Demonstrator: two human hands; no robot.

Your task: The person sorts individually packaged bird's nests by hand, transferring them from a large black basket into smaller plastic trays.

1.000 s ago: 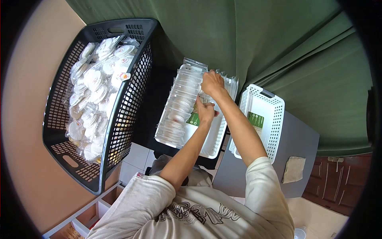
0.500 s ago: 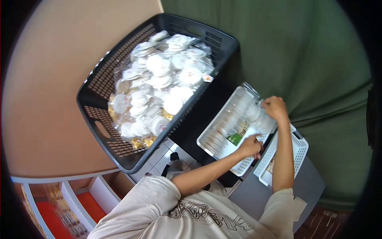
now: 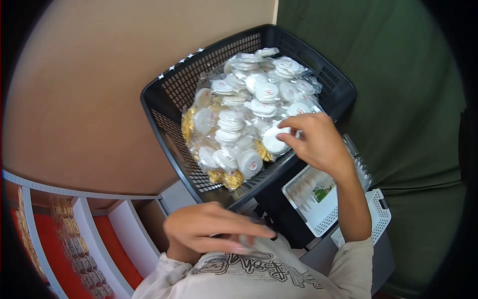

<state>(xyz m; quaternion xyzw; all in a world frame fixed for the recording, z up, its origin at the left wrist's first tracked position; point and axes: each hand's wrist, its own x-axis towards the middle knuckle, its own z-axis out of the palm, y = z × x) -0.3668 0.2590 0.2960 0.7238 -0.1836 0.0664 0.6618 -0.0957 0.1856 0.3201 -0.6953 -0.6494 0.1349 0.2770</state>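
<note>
My right hand (image 3: 318, 142) is over the near rim of a black plastic basket (image 3: 323, 62). Its thumb and forefinger are spread slightly apart at a clear packet of white round wafer-like discs (image 3: 275, 140); I cannot make out a firm grip. Many similar packets fill the basket, some with a small round label, and a few packets hold yellow pieces (image 3: 232, 179). Close to my shirt, my left hand (image 3: 214, 226) has its fingers stretched out and somewhat blurred, with nothing visible in them.
Right of the basket stands a white tray (image 3: 322, 219) with clear packets and a green-printed item (image 3: 323, 193). Beyond it is a second white perforated basket (image 3: 379, 214). A divided shelf (image 3: 92, 234) with red compartments and packets lies lower left. A green curtain (image 3: 398, 89) hangs right.
Both hands have left the white tray. My right hand has moved up and left to the black basket; my left hand has swung left in front of my shirt. The view has shifted.
</note>
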